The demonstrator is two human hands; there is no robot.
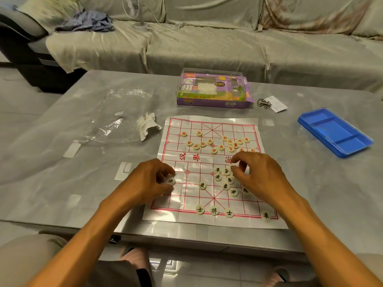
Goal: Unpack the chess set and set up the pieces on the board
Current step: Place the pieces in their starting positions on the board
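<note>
Cream discs with black characters are partly placed: four sit along the 6 o'clock edge of the paper board (209, 160), the rest loose mid-board, while the red pieces (215, 142) lie jumbled toward 12. Left hand (149, 179) pinches a cannon piece (170, 181) at 9 o'clock; right hand (257, 172) is curled over the black cluster (224, 179), whether it grips one I cannot tell. Unpacking looks done, with the box (213, 89) emptied at 12 and the blue tray (334, 131) at 2; most placing remains.

Paper board (209, 162) with a red grid lies flat on the table. Red-lettered pieces (215, 142) scattered loose on the far half, black-lettered pieces (224, 180) clustered near right, three lined on near edge. Purple box (214, 90) sits beyond the board.
</note>
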